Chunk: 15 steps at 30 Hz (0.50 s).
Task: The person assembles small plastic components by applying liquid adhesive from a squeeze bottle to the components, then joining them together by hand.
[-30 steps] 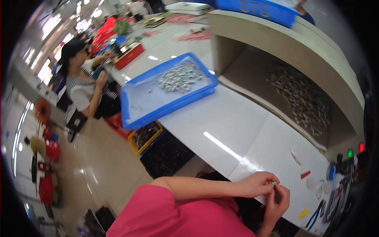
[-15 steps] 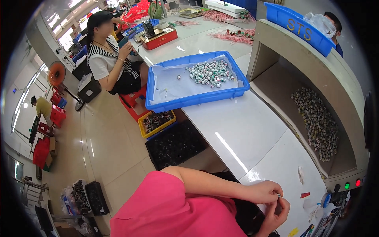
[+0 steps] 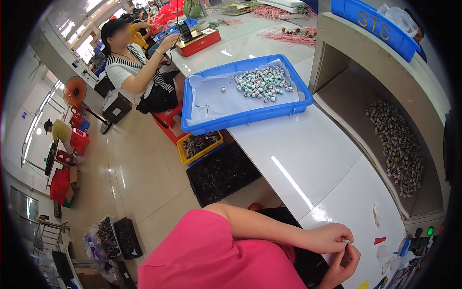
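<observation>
Close together at the lower right, over the white table's near edge, both my hands meet at one small round part (image 3: 347,242), pale with a dark or green touch. My left hand (image 3: 329,238) is closed in a pinch on it from above. The fingertips of my right hand (image 3: 343,268) press on the same part from below. Fingers cover most of the part, so its exact kind cannot be made out. Farther off, a blue tray (image 3: 250,117) lined with white sheet holds a heap of similar small round white-and-green parts (image 3: 263,83), with a single one lying apart.
To the right stands a beige open-fronted housing (image 3: 320,62) with a heap of small round parts (image 3: 395,147) inside. A red scrap (image 3: 380,240) and a blue tape roll (image 3: 405,247) lie by my hands. Another person (image 3: 139,72) sits beyond the tray; black (image 3: 224,173) and yellow bins stand below the table.
The whole view has shifted slightly, so things sit a little farther right. My hands keep their pinch on the small part. The seated person's hand has risen toward the red box.
</observation>
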Each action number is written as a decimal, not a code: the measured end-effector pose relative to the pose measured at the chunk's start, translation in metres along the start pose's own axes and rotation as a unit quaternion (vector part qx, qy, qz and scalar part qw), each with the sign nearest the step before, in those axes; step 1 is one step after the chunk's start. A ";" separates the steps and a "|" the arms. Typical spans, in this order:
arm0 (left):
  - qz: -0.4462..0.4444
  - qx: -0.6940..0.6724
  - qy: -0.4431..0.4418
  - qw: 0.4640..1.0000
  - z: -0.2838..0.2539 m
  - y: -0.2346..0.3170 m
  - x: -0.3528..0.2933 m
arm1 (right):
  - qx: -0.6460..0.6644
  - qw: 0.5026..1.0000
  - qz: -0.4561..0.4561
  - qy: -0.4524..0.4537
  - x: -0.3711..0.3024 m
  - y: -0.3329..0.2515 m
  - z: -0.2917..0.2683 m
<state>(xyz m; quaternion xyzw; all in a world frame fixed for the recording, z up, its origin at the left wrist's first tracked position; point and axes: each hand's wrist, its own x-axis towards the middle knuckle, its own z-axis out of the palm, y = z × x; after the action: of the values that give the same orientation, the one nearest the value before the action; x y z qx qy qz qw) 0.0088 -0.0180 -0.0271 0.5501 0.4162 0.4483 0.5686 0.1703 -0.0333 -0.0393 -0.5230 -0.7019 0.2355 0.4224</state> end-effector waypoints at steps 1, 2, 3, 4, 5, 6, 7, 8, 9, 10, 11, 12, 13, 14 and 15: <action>-0.001 -0.004 0.001 1.000 0.000 -0.001 0.000 | -0.002 1.000 0.000 -0.003 0.000 0.000 0.000; -0.002 -0.015 0.003 1.000 0.000 -0.001 -0.002 | -0.019 0.999 -0.028 -0.002 0.000 -0.001 0.000; -0.003 -0.027 0.004 1.000 0.000 -0.001 -0.003 | -0.036 0.998 -0.056 -0.001 0.001 -0.001 0.000; -0.004 -0.030 0.004 1.000 -0.002 0.000 -0.004 | -0.038 0.998 -0.055 -0.003 0.002 -0.003 0.001; -0.006 -0.020 -0.001 1.000 -0.004 0.003 -0.004 | -0.040 0.997 -0.058 -0.003 0.002 -0.004 0.002; -0.009 -0.010 -0.006 1.000 -0.006 0.005 -0.005 | -0.041 0.997 -0.062 -0.002 0.002 -0.005 0.002; -0.010 -0.012 -0.008 1.000 -0.006 0.005 -0.006 | -0.043 0.997 -0.060 -0.002 0.000 -0.004 0.002; -0.009 -0.017 -0.009 1.000 -0.006 0.004 -0.006 | -0.026 0.998 -0.051 0.001 -0.002 -0.001 0.004; -0.008 -0.020 -0.010 1.000 -0.008 0.004 -0.006 | -0.008 0.999 -0.042 0.004 -0.002 0.001 0.005; -0.007 -0.019 -0.013 1.000 -0.009 0.004 -0.006 | -0.009 0.999 -0.041 0.008 -0.002 0.000 0.005; -0.011 -0.022 -0.014 1.000 -0.007 0.003 -0.006 | -0.021 0.999 -0.045 0.001 -0.001 -0.002 0.004; -0.014 -0.024 -0.016 1.000 -0.006 0.003 -0.006 | -0.033 0.998 -0.048 -0.005 0.000 -0.004 0.002; -0.014 -0.020 -0.020 1.000 -0.005 0.002 -0.004 | -0.032 0.998 -0.047 0.001 0.000 -0.004 -0.001; -0.004 -0.008 -0.025 1.000 -0.006 0.001 -0.002 | -0.039 0.997 -0.060 0.000 0.001 -0.004 -0.001; 0.007 0.004 -0.030 1.000 -0.006 0.001 0.001 | -0.046 0.996 -0.073 0.002 0.003 -0.003 -0.001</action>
<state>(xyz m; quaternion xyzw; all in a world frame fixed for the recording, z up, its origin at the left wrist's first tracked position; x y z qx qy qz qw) 0.0035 -0.0160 -0.0260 0.5685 0.3967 0.4338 0.5755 0.1691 -0.0321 -0.0354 -0.4894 -0.7475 0.1707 0.4154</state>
